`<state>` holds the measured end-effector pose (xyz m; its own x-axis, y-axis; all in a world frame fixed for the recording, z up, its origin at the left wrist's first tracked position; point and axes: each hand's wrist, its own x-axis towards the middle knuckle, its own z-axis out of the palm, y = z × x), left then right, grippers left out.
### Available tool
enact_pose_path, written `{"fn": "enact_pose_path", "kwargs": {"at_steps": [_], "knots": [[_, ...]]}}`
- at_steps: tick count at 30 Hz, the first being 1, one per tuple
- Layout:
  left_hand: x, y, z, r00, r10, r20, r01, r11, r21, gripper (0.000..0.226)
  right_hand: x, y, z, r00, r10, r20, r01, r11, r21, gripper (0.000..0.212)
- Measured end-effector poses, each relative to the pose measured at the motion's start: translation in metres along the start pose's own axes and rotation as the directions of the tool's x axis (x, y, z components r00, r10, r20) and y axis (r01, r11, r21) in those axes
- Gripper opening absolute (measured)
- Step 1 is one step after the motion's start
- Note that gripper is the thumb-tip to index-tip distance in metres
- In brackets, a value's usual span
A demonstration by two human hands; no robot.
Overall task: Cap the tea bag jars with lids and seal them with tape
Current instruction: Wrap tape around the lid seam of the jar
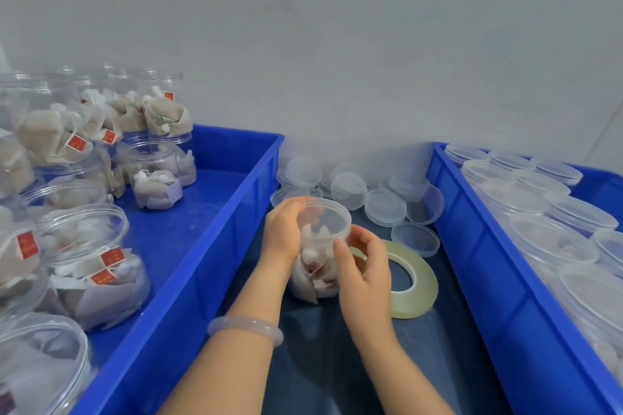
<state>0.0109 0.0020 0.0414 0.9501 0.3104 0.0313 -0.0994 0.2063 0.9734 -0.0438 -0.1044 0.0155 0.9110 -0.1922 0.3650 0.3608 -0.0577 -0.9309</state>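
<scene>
you are holding a tea bag jar (315,268) upright on the dark worktop (320,364), between the left blue crate (229,246) and the right blue crate (472,246). your left hand (281,232) is curling its fingers over the rim of the clear lid (325,219) sitting on the jar's mouth. your right hand (365,274) is grasping the jar's right side, thumb pressing just under the lid. a tape roll (416,279) is lying flat just beside the jar.

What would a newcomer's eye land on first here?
Centre: the left hand grips a lidded clear plastic jar of tea bags, the right hand touching its side, a roll of clear tape just right. Bright blue plastic crates flank them: open jars in the left crate, capped jars in the right crate.
</scene>
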Motion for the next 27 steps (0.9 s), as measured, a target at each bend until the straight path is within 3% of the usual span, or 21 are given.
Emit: {"fn": "enact_pose_path", "kwargs": {"at_steps": [2,5,7,9,10,11,12,13,14,15,19,21,23,25,27], "knots": [[0.001,0.001,0.002,1.0,-0.004,-0.015,0.004,1.0,-0.002,0.03,0.006,-0.004,0.008,0.998,-0.039,-0.041,0.037,0.998,-0.056,0.015],[0.003,0.002,0.007,0.997,0.07,-0.038,-0.063,0.985,0.159,0.019,0.011,-0.003,0.016,0.987,-0.159,0.028,0.161,0.964,-0.211,0.04],[0.003,0.001,0.003,0.989,0.144,-0.031,-0.13,0.953,0.275,0.012,0.019,0.0,0.016,0.989,-0.122,0.086,0.138,0.964,-0.227,0.067],[0.003,0.005,0.0,0.993,0.114,0.0,-0.11,0.954,0.277,0.007,0.033,-0.006,0.013,0.995,0.015,0.097,0.002,0.985,-0.172,0.082],[0.003,0.007,0.0,0.994,0.095,0.047,-0.104,0.964,0.244,0.007,0.043,-0.01,0.012,0.995,0.05,0.086,-0.045,0.997,-0.063,0.076],[0.002,0.006,0.003,0.991,0.105,0.085,-0.12,0.976,0.185,0.01,0.05,-0.015,0.012,0.991,0.082,0.102,-0.087,0.995,0.048,0.056],[-0.002,0.005,0.007,0.985,0.15,0.086,-0.159,0.981,0.114,0.017,0.054,-0.016,0.014,0.996,0.061,0.071,-0.068,0.992,0.107,0.062],[-0.004,0.002,0.01,0.976,0.211,0.05,-0.214,0.975,0.055,0.022,0.055,-0.015,0.019,0.998,0.049,0.038,-0.054,0.99,0.129,0.056],[-0.006,0.001,0.013,0.965,0.261,0.004,-0.261,0.965,0.021,0.024,0.056,-0.011,0.023,1.0,0.011,-0.026,-0.009,0.995,0.103,0.036],[-0.007,-0.001,0.015,0.957,0.29,-0.031,-0.29,0.957,0.012,0.026,0.053,-0.012,0.027,0.996,-0.004,-0.089,0.011,0.997,0.073,0.032],[-0.004,-0.002,0.013,0.973,0.229,-0.035,-0.229,0.973,-0.001,0.025,0.052,-0.005,0.028,0.982,-0.001,-0.189,0.006,1.0,0.024,0.028],[-0.004,-0.002,0.009,0.974,0.221,0.058,-0.217,0.974,-0.066,0.022,0.053,-0.003,0.027,0.988,0.004,-0.154,0.0,1.0,0.029,0.024],[-0.005,-0.008,0.007,0.963,0.245,0.111,-0.242,0.969,-0.04,0.032,0.051,-0.002,0.026,0.996,-0.005,-0.093,0.007,1.0,0.022,0.028],[-0.005,-0.009,0.009,0.959,0.28,0.049,-0.281,0.96,0.019,0.038,0.05,0.003,0.024,0.999,-0.023,-0.048,0.023,1.0,0.002,0.042],[-0.003,-0.005,0.011,0.966,0.255,0.032,-0.256,0.966,0.034,0.037,0.052,0.007,0.018,0.994,-0.034,-0.099,0.033,0.999,-0.021,0.038]]}}
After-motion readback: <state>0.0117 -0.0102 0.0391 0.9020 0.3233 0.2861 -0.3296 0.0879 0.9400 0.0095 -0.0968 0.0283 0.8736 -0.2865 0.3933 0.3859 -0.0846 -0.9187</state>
